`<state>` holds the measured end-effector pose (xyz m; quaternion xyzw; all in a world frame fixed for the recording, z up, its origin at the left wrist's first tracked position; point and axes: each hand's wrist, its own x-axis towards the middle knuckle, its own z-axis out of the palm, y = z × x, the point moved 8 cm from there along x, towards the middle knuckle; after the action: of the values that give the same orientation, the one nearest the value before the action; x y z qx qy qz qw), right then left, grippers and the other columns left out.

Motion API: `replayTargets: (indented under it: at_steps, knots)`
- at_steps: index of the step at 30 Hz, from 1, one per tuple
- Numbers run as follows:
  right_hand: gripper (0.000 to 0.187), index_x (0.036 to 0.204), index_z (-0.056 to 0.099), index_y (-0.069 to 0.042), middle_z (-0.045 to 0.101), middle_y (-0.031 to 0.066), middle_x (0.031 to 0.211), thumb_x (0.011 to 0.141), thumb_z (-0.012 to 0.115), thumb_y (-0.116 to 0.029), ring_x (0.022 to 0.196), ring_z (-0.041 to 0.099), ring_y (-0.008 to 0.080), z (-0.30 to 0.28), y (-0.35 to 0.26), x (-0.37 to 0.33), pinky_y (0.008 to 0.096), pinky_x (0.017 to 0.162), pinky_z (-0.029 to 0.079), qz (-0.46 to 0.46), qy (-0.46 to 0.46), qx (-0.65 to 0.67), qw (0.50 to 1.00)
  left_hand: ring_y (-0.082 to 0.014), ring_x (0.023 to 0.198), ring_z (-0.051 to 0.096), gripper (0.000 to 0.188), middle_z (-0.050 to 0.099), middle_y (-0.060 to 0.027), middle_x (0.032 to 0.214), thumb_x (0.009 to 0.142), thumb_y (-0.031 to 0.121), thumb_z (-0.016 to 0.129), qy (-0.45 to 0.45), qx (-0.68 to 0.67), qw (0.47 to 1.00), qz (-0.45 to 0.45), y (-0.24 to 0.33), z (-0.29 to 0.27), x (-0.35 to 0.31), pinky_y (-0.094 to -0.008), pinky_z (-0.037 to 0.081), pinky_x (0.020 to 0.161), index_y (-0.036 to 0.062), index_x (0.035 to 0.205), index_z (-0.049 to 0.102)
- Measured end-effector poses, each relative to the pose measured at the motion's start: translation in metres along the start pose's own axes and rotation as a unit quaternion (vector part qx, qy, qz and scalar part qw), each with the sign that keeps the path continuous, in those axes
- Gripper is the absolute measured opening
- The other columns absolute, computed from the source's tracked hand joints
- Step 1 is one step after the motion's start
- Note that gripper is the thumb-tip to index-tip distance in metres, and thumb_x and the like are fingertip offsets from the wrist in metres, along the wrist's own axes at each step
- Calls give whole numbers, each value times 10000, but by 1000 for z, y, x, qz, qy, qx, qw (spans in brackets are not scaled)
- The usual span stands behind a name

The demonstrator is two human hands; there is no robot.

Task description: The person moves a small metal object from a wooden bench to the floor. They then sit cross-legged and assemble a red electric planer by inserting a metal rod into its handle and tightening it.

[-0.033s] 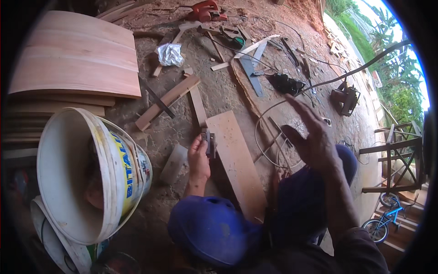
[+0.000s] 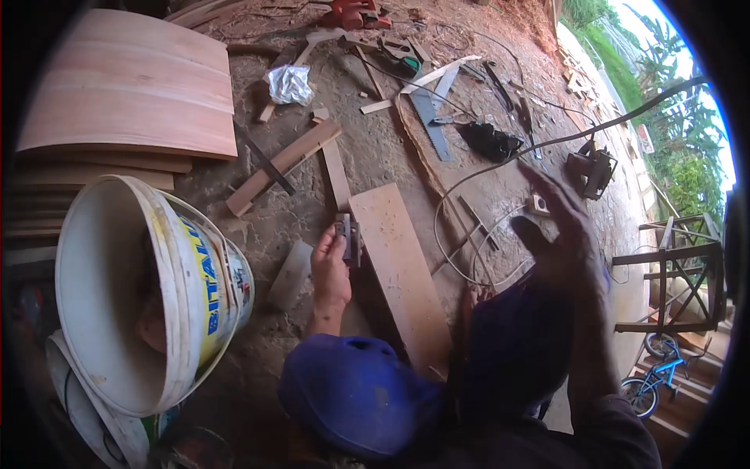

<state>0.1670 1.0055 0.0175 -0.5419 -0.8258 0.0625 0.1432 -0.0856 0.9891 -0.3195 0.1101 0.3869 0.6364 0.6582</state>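
Observation:
My left hand (image 2: 331,275) is closed around a small dark metal fitting (image 2: 348,239), held upright between thumb and fingers. It is above the floor, beside the far left edge of a long, flat wooden board (image 2: 400,273). The board lies slanted near my blue-clad knees. My right hand (image 2: 564,234) is raised over my right knee, thumb and fingers apart, with nothing in it. Behind its fingers are a looped cable (image 2: 439,227) and a small socket block (image 2: 539,205).
A white bucket (image 2: 117,313) lies tipped at the left, before stacked wooden panels (image 2: 133,86). Ahead are crossed wood strips (image 2: 285,168), crumpled silvery wrapping (image 2: 289,84), a handsaw (image 2: 431,125) and a red power tool (image 2: 355,14). A wooden frame (image 2: 672,270) stands right.
My right hand has shifted to the right, away from the board. My left hand still grips the metal fitting, now turned slightly. The whole view has shifted a little.

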Motion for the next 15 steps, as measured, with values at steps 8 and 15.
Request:
replayTargets:
  at_steps: [8,15]
  knots:
    - [726,1384,592,5,619,195,1382,943,579,-572,1315,562,313,59,106,-74,433,1122,400,155,-134,414,887,-240,1011,678,266,674,-114,1159,1014,50,551,91,20,991,91,104,-23,-29,-384,571,889,25,1272,608]
    - [357,1289,662,-72,692,142,1240,960,661,-212,1134,675,251,174,134,-10,397,935,547,84,-305,338,887,-230,973,686,276,686,-112,1112,1022,73,547,74,40,993,77,110,-4,-23,-396,567,897,30,1291,591]
